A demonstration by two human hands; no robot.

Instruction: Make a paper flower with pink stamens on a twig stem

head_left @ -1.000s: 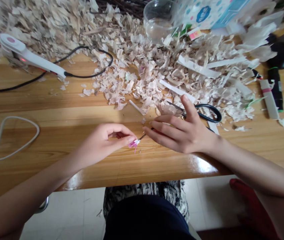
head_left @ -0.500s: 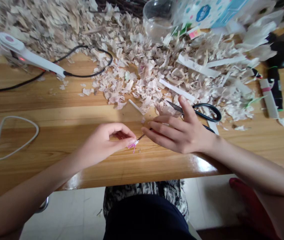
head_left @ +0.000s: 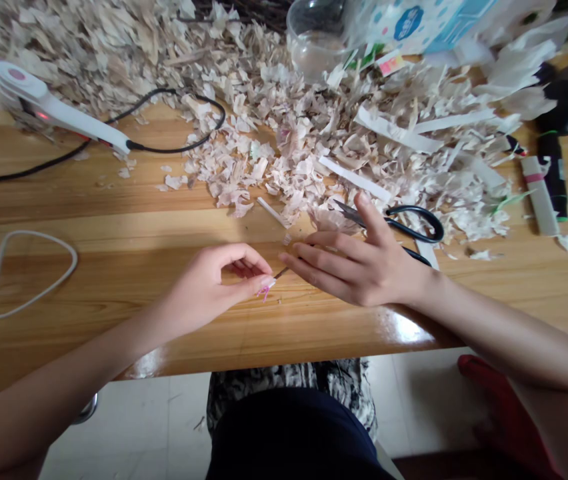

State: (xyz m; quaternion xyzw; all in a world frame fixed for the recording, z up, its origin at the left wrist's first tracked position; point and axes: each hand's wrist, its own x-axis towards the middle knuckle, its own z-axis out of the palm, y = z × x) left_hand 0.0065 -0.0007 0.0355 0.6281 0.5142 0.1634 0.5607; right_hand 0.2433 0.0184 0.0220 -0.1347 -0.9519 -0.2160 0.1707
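Note:
My left hand (head_left: 209,287) is pinched shut on a small frayed pink tuft (head_left: 264,291) at the fingertips. A thin dark stick (head_left: 281,273) runs from the tuft toward my right hand (head_left: 359,267), whose fingers are spread, with the thumb raised. The stick's far end disappears under those fingers, so I cannot tell whether they grip it. Just beyond my right hand, black-handled scissors (head_left: 417,223) lie on the table, partly covered by it. A heap of pale papery shreds (head_left: 274,147) begins just past my fingertips.
A white corded appliance (head_left: 59,113) with a black cable stands at the far left, near a looped white cable (head_left: 14,280). A glass bowl (head_left: 314,40) and a dotted box (head_left: 414,20) sit behind the shreds. The wooden table's front edge (head_left: 264,353) runs below my wrists.
The pink tuft looks smaller and sits tighter against my left fingertips. Both hands have shifted slightly, and the right fingers have drawn a little toward the left.

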